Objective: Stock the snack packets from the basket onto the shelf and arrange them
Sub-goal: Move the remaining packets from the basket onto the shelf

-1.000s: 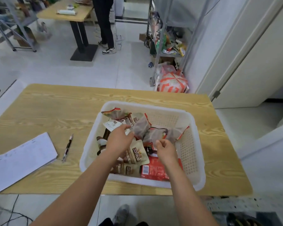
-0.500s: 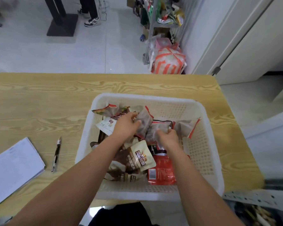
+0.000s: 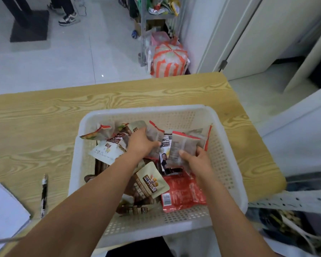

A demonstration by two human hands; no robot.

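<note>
A white perforated basket (image 3: 228, 164) sits on the wooden table (image 3: 44, 130) and holds several snack packets. My left hand (image 3: 140, 143) grips a grey packet with a red top edge (image 3: 155, 133) near the basket's middle. My right hand (image 3: 194, 160) holds another grey red-topped packet (image 3: 183, 147), lifted a little above the pile. Below the hands lie a beige and brown nut packet (image 3: 149, 182) and a red packet (image 3: 182, 193). More packets (image 3: 104, 145) fill the basket's left side.
A pen (image 3: 44, 193) and white papers (image 3: 4, 210) lie on the table at the left. A perforated metal shelf rail (image 3: 293, 201) with bagged goods below shows at the lower right. On the floor beyond the table stands an orange-and-white bag (image 3: 169, 60) beside a rack.
The camera has moved closer to the basket. Both hands have closed on grey red-topped packets, and the right one has lifted its packet up from the pile.
</note>
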